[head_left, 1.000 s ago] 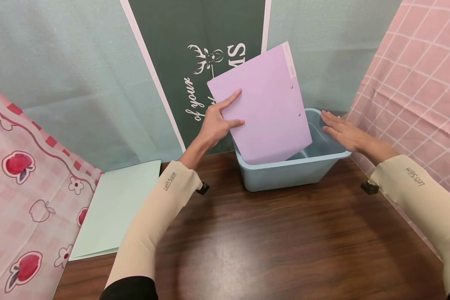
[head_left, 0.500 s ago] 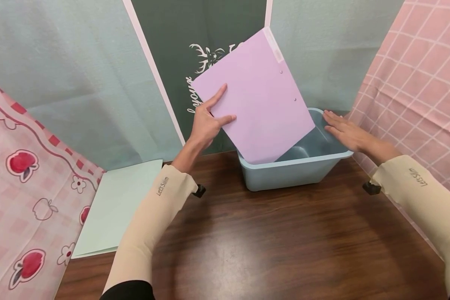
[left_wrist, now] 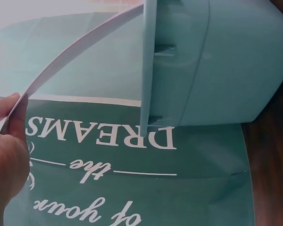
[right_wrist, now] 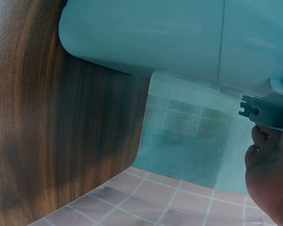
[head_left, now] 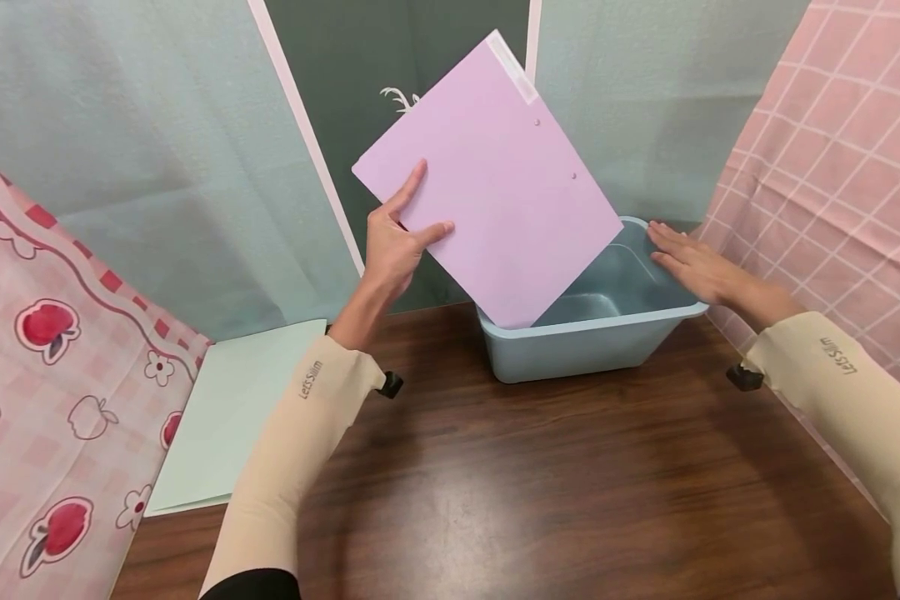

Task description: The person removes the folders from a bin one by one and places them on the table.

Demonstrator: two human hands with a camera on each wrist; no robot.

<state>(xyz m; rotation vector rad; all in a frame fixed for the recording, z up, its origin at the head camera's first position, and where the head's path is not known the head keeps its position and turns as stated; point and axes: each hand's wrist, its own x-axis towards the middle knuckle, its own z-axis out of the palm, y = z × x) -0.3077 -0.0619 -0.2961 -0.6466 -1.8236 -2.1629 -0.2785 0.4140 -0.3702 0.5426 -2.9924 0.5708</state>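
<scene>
My left hand pinches the left edge of a lilac file folder, thumb and one finger lying on the near face. The folder stands tilted, its bottom corner behind the front rim of a blue-grey plastic bin. A pale label strip and two small rivets show along its upper right edge. From the left wrist, the folder appears edge-on and bowed, running from the fingers to the bin. My right hand rests on the bin's right rim with straight fingers; the right wrist view shows that hand close under the rim.
A pale green folder lies on the brown wooden table at left. Printed cloth hangs on the left, pink checked cloth on the right. Behind the bin is a blue-grey and dark green cloth.
The left hand has moved left, and the lilac folder has tilted further left, its right lower corner rising out of the bin. The right hand has stayed on the rim.
</scene>
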